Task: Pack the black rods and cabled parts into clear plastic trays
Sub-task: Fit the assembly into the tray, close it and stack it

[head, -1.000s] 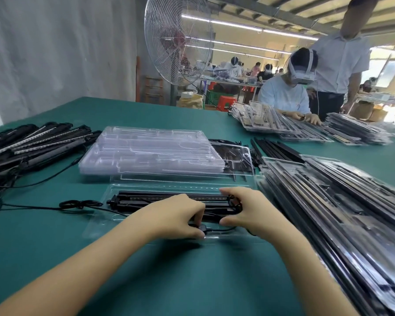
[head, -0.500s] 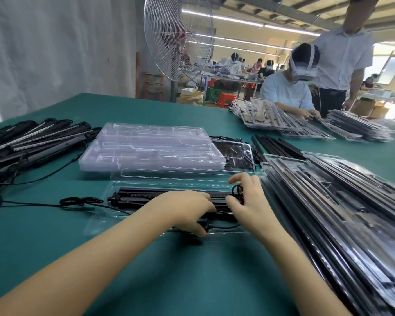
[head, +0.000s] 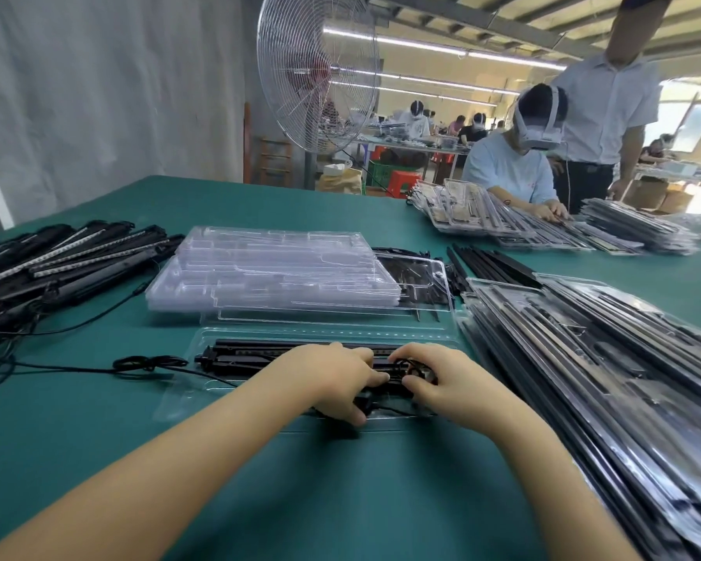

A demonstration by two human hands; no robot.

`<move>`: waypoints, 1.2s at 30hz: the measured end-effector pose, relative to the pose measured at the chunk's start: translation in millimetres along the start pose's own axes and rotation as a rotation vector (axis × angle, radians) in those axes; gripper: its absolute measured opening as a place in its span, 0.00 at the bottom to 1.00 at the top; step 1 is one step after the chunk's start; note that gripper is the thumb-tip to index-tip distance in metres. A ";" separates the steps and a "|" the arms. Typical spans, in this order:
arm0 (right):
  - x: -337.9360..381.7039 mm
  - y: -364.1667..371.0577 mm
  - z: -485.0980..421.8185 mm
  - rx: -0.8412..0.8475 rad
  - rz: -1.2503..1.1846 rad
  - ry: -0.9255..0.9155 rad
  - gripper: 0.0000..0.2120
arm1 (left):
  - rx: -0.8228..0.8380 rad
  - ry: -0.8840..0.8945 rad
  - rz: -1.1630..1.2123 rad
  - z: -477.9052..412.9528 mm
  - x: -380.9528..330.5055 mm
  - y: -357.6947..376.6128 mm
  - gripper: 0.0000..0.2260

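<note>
A clear plastic tray [head: 187, 392] lies on the green table right in front of me. In it rests a black rod with a cable [head: 239, 356]; the cable trails out to the left in a small coil [head: 150, 363]. My left hand [head: 332, 378] lies over the rod's middle, fingers curled down onto the rod and the black cable at the tray's near edge. My right hand [head: 442, 378] is at the rod's right end, fingers curled on a small bundled coil of cable [head: 415, 368] there.
A stack of empty clear trays [head: 272, 273] sits just behind. Black cabled rods [head: 69, 261] are piled at the far left, plain black rods [head: 490, 265] at the back right, and filled trays [head: 608, 358] are heaped along the right. Another worker [head: 514, 168] packs across the table.
My right hand has dropped from the tray's far right corner down onto the coiled cable at the rod's end. My left hand has stayed over the rod, its fingers shifting slightly.
</note>
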State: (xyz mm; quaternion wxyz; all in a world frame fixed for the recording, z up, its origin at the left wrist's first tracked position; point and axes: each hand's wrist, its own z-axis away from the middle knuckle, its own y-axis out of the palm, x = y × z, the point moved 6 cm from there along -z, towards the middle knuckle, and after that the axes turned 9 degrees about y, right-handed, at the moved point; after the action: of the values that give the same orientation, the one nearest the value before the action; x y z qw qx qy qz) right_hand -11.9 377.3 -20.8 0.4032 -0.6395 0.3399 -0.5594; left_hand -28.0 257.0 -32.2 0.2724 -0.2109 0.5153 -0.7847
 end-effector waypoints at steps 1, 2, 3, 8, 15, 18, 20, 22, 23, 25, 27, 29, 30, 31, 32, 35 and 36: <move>0.0 0.2 -0.4 -0.015 0.037 0.014 0.13 | 0.002 0.001 0.000 0.2 -0.2 0.1 0.30; -0.4 0.5 -0.5 -0.033 0.051 0.032 0.13 | 0.005 0.002 0.000 0.3 -0.4 0.4 0.31; -1.0 0.9 -0.6 -0.053 0.058 0.054 0.12 | 0.008 0.002 0.000 0.5 -0.5 0.8 0.31; -6.6 6.5 0.2 -0.124 0.130 0.182 0.09 | 0.012 0.000 0.013 1.1 0.2 2.9 0.31; -19.6 10.2 -7.6 -0.097 0.034 0.252 0.11 | -0.007 0.015 0.019 -0.4 0.5 2.8 0.31; -26.5 4.1 -5.1 -0.126 -0.059 0.240 0.11 | -0.004 0.017 0.022 -1.4 0.4 0.9 0.31; -30.1 0.7 -3.1 -0.167 -0.118 0.246 0.11 | 0.003 0.006 0.013 -1.7 -0.1 -1.7 0.31; -33.6 -0.7 -2.1 -0.188 -0.158 0.253 0.10 | 0.008 -0.005 -0.008 -2.4 -1.9 -4.3 0.31; -34.2 -1.2 -1.4 -0.192 -0.178 0.252 0.09 | 0.008 -0.008 -0.023 -2.8 -3.1 -5.0 0.30; -32.3 -1.6 0.3 -0.189 -0.188 0.230 0.08 | 0.008 -0.010 -0.045 -3.7 -5.2 -4.8 0.30; -27.6 -1.4 0.9 -0.182 -0.113 0.186 0.10 | -0.003 -0.008 -0.049 -3.6 -5.3 -4.5 0.29; -23.6 -2.7 1.8 -0.170 -0.052 0.152 0.12 | -0.025 -0.003 -0.031 -2.5 -3.5 -5.3 0.30; -23.1 -2.4 2.5 -0.146 -0.045 0.138 0.11 | -0.034 0.001 -0.025 -1.8 -2.6 -5.6 0.30; -23.5 -1.3 3.2 -0.120 -0.047 0.129 0.11 | -0.044 0.007 -0.024 -0.9 -2.2 -5.5 0.30; -24.2 -0.5 3.8 -0.110 -0.065 0.126 0.10 | -0.053 0.013 -0.026 -0.2 -2.2 -5.2 0.31; -25.3 -2.7 5.2 -0.160 -0.158 0.169 0.06 | -0.084 0.026 -0.020 1.2 -4.0 -4.9 0.34; -25.7 -2.3 4.7 -0.171 -0.166 0.187 0.09 | -0.092 0.032 -0.017 1.8 -5.0 -4.7 0.34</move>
State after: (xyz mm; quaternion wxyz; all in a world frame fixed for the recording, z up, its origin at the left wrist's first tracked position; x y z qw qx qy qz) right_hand -10.9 401.7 -30.3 0.2660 -0.6426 0.3683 -0.6170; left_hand -24.1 260.5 -27.4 0.2475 -0.2150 0.5532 -0.7658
